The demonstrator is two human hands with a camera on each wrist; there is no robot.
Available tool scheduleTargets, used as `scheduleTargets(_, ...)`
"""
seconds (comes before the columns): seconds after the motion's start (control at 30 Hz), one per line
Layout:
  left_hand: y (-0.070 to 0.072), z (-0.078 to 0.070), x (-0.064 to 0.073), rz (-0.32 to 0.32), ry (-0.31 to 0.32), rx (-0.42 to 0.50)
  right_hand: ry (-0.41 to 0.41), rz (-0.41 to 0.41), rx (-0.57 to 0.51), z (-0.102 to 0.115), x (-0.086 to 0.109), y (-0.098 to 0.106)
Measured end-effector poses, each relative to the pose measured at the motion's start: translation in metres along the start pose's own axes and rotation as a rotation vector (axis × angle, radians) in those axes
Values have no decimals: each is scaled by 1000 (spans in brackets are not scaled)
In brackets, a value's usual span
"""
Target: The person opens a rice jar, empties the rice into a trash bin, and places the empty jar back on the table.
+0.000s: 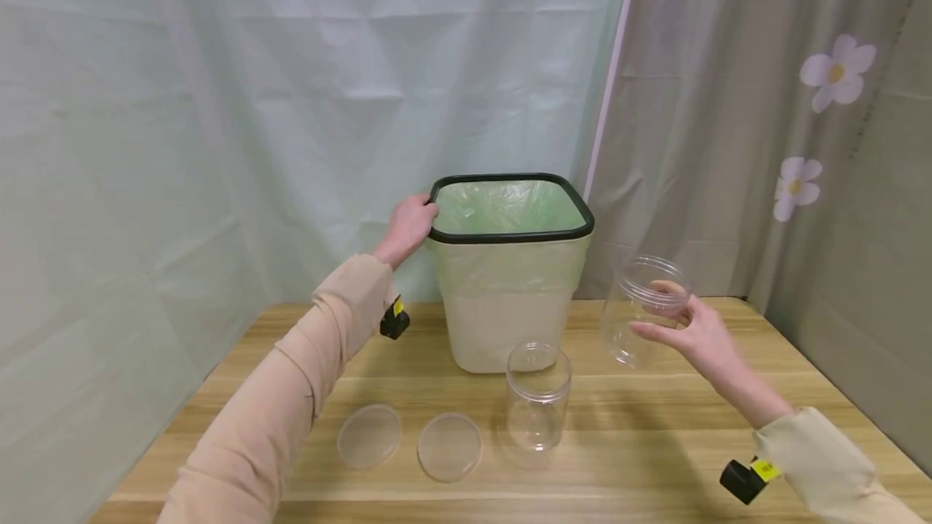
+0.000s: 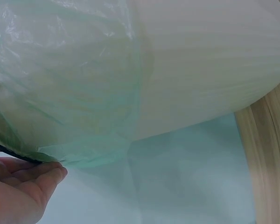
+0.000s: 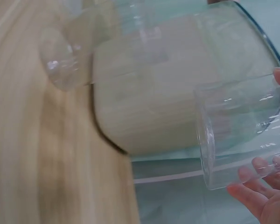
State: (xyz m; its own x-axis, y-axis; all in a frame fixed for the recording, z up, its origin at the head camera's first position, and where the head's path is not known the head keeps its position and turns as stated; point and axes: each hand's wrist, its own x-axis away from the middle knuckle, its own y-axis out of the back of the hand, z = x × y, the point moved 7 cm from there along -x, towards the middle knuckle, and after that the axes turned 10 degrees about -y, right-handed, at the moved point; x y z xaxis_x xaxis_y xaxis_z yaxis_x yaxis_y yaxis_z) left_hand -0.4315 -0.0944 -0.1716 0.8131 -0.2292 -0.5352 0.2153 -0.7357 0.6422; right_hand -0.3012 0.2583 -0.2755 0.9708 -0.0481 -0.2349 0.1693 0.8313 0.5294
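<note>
A white trash bin (image 1: 502, 322) with a black rim (image 1: 510, 238) and a pale green plastic liner (image 1: 480, 204) stands upright at the table's back. My left hand (image 1: 409, 225) grips the rim at its left side; in the left wrist view, the fingers (image 2: 46, 179) lie against it, under the liner. To the right of the bin, my right hand (image 1: 695, 334) holds a clear, lidless plastic jar (image 1: 619, 330) upright above the table. The thumb and fingers wrap its side, seen through the wall in the right wrist view. A second clear jar (image 1: 537, 419) stands open in front of the bin.
Two round clear lids (image 1: 370, 437) lie flat on the wooden table (image 1: 612, 492), left of the standing jar. Pale curtains (image 1: 328, 103) hang behind the table and along both sides, the right one with white flowers.
</note>
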Motion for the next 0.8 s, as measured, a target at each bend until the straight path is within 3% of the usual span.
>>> scheduleTargets(0.2,3,-1,-1,-2,-4,-13,-20,-13,36,-15,6,-9)
scheduleTargets(0.57,3,-2,2,18,12,1,-60,2,-12,-40,11,-26)
scheduleTargets(0.8,3,-1,2,12,4,-10,0,-8,51,-43,17,-40)
